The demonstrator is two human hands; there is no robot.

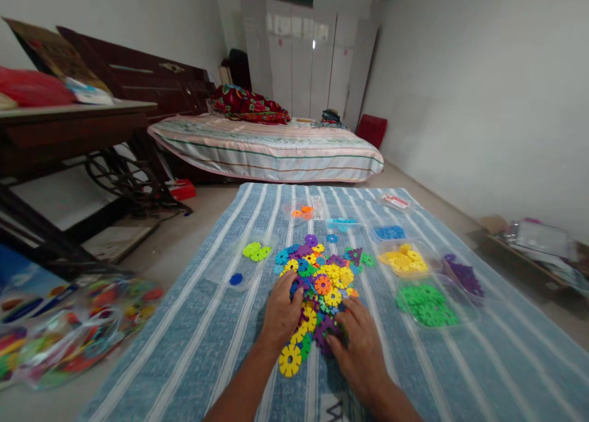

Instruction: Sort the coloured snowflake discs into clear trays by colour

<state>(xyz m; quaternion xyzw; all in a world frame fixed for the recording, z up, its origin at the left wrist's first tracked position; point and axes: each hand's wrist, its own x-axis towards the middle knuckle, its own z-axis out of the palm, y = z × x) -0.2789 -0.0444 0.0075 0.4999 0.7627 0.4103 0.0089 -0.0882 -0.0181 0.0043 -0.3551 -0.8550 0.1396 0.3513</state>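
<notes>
**Two hands in a mixed pile of notched discs**

Taking the pile as the centre of the clock, the bed [276, 155] lies far off at 12. The striped cloth [197, 330] spreads under everything worked on. In its middle is the pile [334, 278], its colours jumbled and its pieces overlapping. Clear boxes stand around it: the left box [248, 276] at 10 o'clock has lime discs [256, 251] and one dark blue disc [236, 279]; others hold orange discs [306, 211] near 12, blue discs [390, 232] at 2, yellow discs [407, 260] just past 2 and green discs [427, 302] at 3.

The left hand [281, 308] is half curled at the pile's 8 o'clock edge, a narrow gap between thumb and fingers; the right hand [361, 336] sits at 5, its thumb apart from its fingers beside a purple disc [323, 335]. I cannot tell whether either grips a piece.

The step in hand looks like picking through the pile by colour. A clean pick from here would call for pinching one disc by its edge, free of its neighbours; the yellow disc [289, 368] at 7 seems easiest to reach
</notes>
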